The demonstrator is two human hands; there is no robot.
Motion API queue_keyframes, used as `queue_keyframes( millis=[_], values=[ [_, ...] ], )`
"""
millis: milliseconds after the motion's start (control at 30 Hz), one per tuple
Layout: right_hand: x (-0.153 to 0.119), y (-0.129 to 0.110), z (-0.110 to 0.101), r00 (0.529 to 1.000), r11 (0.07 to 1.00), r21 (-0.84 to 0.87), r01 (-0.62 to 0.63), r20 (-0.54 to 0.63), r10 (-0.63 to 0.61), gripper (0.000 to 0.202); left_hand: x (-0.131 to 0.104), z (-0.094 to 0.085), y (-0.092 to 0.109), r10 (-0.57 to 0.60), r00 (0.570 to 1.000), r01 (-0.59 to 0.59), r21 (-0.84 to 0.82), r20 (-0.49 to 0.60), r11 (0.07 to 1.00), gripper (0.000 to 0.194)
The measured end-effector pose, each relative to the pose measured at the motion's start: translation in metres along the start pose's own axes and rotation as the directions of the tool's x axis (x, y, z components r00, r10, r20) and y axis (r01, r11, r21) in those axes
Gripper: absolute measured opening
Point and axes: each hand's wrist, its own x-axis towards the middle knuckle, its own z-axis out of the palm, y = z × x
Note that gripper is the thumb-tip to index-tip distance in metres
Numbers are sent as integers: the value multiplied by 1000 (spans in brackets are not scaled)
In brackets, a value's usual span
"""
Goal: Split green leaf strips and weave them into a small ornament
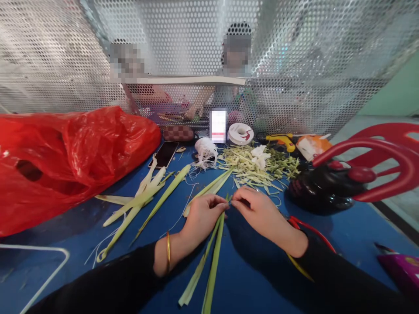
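Left hand (203,216) pinches green leaf strips (216,253), best held snug, uncrushed; right hand (257,211), fingertips nearly meeting, contents unclear.

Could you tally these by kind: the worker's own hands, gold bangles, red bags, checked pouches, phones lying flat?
Left hand and right hand: 2
Gold bangle: 1
Red bag: 1
Checked pouch: 1
Phone lying flat: 1
Total: 6
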Motion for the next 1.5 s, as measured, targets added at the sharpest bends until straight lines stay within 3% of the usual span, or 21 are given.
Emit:
queue_keyframes(
  millis=[100, 267, 600, 800, 1000, 1100, 1267, 1367, 1500],
  values=[
    [-1, 2, 3, 996, 996, 26, 89, 5, -90, 12, -1, -4, 2, 92, 996, -92, 222, 12, 971, 11],
    [-1, 6, 8, 997, 997, 54, 58, 44, -61, 13, -2, -9, 5, 275, 960, -269, 458, 56, 847, 13],
    [0, 5, 8, 989, 995, -15, 94, 116, -92, 15, 1, -13, 8, 164, 985, -170, 514, 58, 841, 14],
    [0, 5, 7, 985, 995, -37, 97, 147, -90, 16, 4, -12, 9, 179, 984, -171, 410, 20, 896, 10],
    [0, 4, 6, 985, 995, -54, 88, 153, -79, 18, 6, -9, 5, 17, 989, -32, 101, 146, 994, 12],
    [0, 2, 4, 987, 996, -48, 74, 145, -67, 18, 8, -8, 2, 6, 978, -19, 64, 209, 998, 14],
    [1, 5, 2, 989, 1000, 13, 22, 148, -23, 14, 12, -6, -3, -16, 984, 11, 27, 179, 1000, 13],
    [3, 6, 2, 993, 995, 94, -21, 119, 10, 15, 15, -4, -4, -49, 985, 50, -2, 164, 999, 3],
    [6, 4, 2, 994, 972, 220, -84, 86, 67, 21, 16, -3, -2, -68, 987, 75, -42, 144, 996, 11]
  ],
)
